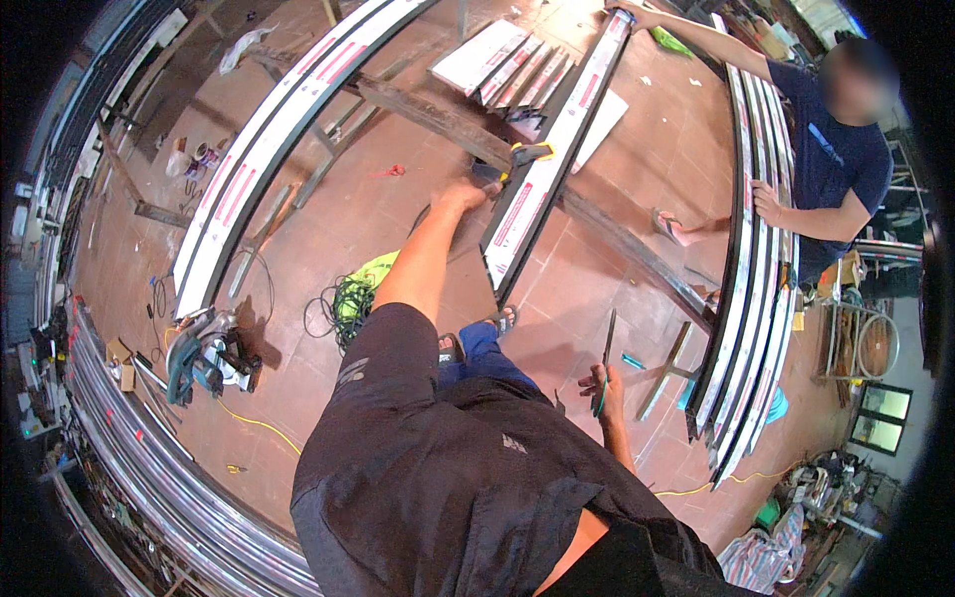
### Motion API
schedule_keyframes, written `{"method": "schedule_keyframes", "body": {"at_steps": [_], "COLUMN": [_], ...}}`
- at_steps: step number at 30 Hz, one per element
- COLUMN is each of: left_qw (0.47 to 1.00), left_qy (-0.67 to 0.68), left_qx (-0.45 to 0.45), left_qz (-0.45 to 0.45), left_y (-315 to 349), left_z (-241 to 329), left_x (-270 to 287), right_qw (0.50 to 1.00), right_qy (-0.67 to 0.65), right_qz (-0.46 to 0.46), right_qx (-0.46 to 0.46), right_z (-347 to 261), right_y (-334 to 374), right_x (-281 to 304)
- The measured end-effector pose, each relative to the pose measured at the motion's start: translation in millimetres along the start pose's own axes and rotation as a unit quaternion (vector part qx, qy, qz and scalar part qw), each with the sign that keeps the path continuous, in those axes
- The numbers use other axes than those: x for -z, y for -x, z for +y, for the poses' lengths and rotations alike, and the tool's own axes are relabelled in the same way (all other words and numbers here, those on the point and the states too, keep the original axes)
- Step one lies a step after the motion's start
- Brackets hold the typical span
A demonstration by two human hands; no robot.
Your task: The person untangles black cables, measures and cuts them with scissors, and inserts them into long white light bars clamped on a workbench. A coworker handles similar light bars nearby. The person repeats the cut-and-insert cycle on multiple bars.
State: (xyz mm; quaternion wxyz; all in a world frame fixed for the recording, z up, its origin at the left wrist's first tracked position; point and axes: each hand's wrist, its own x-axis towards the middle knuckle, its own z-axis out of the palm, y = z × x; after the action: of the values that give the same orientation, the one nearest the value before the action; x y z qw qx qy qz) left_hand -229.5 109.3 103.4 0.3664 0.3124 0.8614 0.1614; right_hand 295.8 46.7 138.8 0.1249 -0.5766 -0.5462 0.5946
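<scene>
A long dark metal profile with white and red protective film (542, 189) slants away across a brown steel crossbar. My left hand (472, 193) is closed at its left edge, around the lower part of a black-and-yellow clamp (531, 154) that reaches over the profile. Low on the right, my right hand (605, 393) holds a slim, dark, long-bladed tool (610, 338) with a bit of green at the grip; its exact kind is unclear. A co-worker in a dark shirt (831, 149) has one hand on the profile's far end and the other on stacked profiles (751, 259) at right.
Brown steel crossbar (637, 239) runs under the profiles. Film-covered profiles (264, 149) lie at left, with shorter pieces (502, 68) beyond. On the floor are a power saw (204, 353), a tangled dark cable (348, 310) and a yellow cord (261, 426). Metal tubes (149, 468) lie lower left.
</scene>
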Motion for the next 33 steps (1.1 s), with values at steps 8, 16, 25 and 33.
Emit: {"method": "schedule_keyframes", "body": {"at_steps": [8,16,25,33], "left_qw": [0.987,0.988,0.993,0.968], "left_qy": [0.151,0.147,0.079,0.227], "left_qx": [-0.002,-0.001,0.025,0.101], "left_qz": [0.051,0.052,0.078,0.012], "left_y": [-33.5,15.6,36.2,1.8], "left_z": [-33.1,-33.0,-29.1,-104.2], "left_x": [-37.1,-40.2,-57.6,-82.7], "right_qw": [0.998,1.0,0.996,0.992], "right_qy": [-0.047,-0.027,-0.054,-0.025], "right_qz": [0.022,0.004,0.077,0.118], "right_qx": [-0.044,-0.002,-0.011,-0.04], "right_z": [6.7,-3.3,38.4,72.6], "right_y": [-15.6,-30.0,5.6,46.8], "right_x": [23.7,27.6,32.7,40.1]}}
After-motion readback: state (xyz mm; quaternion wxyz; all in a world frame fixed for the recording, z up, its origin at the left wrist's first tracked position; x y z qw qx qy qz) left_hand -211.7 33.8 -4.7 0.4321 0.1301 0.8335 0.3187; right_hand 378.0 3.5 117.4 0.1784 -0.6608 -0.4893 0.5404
